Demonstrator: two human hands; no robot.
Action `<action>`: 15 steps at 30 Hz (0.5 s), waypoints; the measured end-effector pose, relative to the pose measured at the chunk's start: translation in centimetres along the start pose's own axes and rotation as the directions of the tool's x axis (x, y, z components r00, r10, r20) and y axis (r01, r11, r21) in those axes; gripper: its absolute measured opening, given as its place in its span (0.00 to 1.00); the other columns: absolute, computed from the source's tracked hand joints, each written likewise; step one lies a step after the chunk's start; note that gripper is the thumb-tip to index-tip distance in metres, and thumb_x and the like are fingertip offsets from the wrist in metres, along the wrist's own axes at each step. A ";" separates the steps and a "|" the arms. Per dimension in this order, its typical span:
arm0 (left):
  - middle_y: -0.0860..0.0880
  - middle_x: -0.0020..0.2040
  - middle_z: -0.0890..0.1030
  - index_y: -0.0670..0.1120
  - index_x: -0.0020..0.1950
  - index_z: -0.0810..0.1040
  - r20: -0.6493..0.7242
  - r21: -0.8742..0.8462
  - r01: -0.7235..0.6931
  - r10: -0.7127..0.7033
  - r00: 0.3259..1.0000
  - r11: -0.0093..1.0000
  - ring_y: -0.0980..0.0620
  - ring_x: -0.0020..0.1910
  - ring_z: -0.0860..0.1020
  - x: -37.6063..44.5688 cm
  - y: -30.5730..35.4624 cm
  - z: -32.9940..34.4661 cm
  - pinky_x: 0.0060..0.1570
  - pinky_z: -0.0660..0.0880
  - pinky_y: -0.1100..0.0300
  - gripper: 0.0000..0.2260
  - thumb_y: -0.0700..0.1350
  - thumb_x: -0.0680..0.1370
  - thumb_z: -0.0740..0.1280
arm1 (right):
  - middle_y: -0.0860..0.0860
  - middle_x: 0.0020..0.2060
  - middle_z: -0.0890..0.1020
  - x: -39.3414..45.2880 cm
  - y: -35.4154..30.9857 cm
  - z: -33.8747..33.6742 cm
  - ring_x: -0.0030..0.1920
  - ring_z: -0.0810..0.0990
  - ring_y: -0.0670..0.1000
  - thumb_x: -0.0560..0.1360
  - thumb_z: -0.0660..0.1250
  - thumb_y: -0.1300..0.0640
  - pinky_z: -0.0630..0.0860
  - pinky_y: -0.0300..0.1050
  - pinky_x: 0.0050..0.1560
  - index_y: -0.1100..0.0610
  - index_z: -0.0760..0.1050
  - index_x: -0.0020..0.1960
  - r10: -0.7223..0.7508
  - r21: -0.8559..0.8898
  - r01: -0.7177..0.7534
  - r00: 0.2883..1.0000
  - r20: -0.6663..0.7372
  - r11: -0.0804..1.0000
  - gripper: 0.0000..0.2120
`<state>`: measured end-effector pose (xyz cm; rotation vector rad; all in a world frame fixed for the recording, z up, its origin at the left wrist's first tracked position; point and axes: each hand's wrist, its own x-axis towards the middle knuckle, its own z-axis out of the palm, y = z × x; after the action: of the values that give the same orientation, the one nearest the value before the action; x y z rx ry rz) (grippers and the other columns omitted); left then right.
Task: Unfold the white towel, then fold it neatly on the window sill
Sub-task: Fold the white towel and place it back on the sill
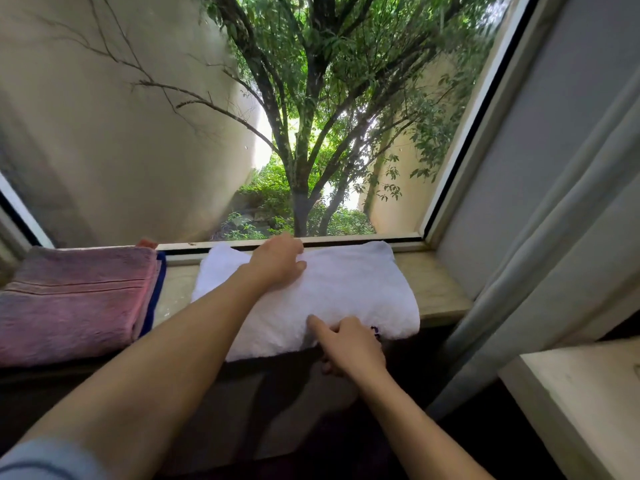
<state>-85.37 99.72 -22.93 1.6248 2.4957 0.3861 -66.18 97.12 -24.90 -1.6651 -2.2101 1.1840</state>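
From the head camera, the white towel (346,292) lay as a folded rectangle on the window sill (440,289), its far edge against the window frame (363,239) and its near edge hanging slightly past the sill's front lip.

The left hand (277,259) rested palm down on the towel's far half, fingers together and curled lightly over the far edge by the frame. It seemed placed there to pin the cloth so the stack would not slide while the other hand worked. Nothing was pinched under it as far as could be seen.

The right hand (349,344) sat nearer the person, at the towel's overhanging front edge. Its thumb lay on top of the cloth, while the remaining fingers curled underneath the edge, so it looked to be gripping the near hem between thumb and fingers; the under-fingers were mostly hidden, so the grip could not be confirmed. A small dark mark (375,330) showed on the towel just beyond this hand.

Well off to the left of both hands a pink towel (72,299) lay folded on the sill, with a blue cloth (154,299) showing beneath its right edge. To the right of the right hand hung a curtain (554,237).

Judging by the compact shape, the towel was either not yet opened or already refolded; which could not be told.
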 end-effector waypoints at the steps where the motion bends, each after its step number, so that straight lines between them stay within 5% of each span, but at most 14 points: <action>1: 0.44 0.60 0.75 0.45 0.61 0.76 0.003 0.018 -0.001 0.001 1.000 1.000 0.42 0.59 0.75 0.1 0.0 -0.1 0.56 0.72 0.52 0.16 0.52 0.78 0.64 | 0.52 0.38 0.86 0.0 -0.2 0.1 0.46 0.84 0.59 0.62 0.54 0.27 0.79 0.53 0.54 0.56 0.80 0.41 0.008 0.005 -0.008 1.000 0.008 1.000 0.34; 4: 0.43 0.59 0.78 0.44 0.59 0.77 0.041 0.051 0.016 -0.018 0.999 0.999 0.42 0.58 0.75 0.1 -0.1 -0.1 0.55 0.72 0.52 0.17 0.54 0.77 0.64 | 0.53 0.41 0.80 -0.1 -0.9 0.8 0.48 0.81 0.60 0.60 0.62 0.32 0.82 0.55 0.46 0.55 0.75 0.40 0.075 0.285 -0.088 0.996 0.054 0.955 0.25; 6: 0.43 0.58 0.79 0.44 0.56 0.78 0.057 0.091 0.029 -0.034 0.998 0.995 0.42 0.57 0.76 0.0 -0.2 -0.2 0.54 0.72 0.51 0.18 0.56 0.76 0.63 | 0.54 0.47 0.78 -0.5 -1.2 1.3 0.49 0.79 0.56 0.65 0.68 0.40 0.81 0.53 0.41 0.56 0.72 0.42 0.168 0.554 -0.198 0.980 0.105 0.809 0.19; 8: 0.44 0.55 0.80 0.45 0.53 0.78 0.066 0.119 0.029 -0.037 0.997 0.992 0.42 0.55 0.77 0.0 -0.3 -0.4 0.52 0.72 0.52 0.18 0.58 0.75 0.63 | 0.54 0.46 0.78 -0.8 -1.4 1.8 0.45 0.77 0.53 0.71 0.71 0.50 0.81 0.57 0.46 0.55 0.71 0.41 0.245 0.727 -0.248 0.963 0.113 0.640 0.12; 15: 0.45 0.54 0.79 0.48 0.46 0.71 0.095 0.023 0.030 -0.032 0.995 0.999 0.43 0.53 0.74 -0.5 -0.2 -0.8 0.48 0.65 0.53 0.10 0.54 0.75 0.64 | 0.57 0.43 0.82 -1.4 -2.2 2.6 0.48 0.81 0.59 0.69 0.75 0.56 0.79 0.60 0.57 0.59 0.72 0.39 0.326 0.867 -0.163 0.945 0.001 0.470 0.12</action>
<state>-85.56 99.12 -22.27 1.5712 2.4595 0.2724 -68.72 94.41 -24.80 -1.5036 -0.9054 1.7269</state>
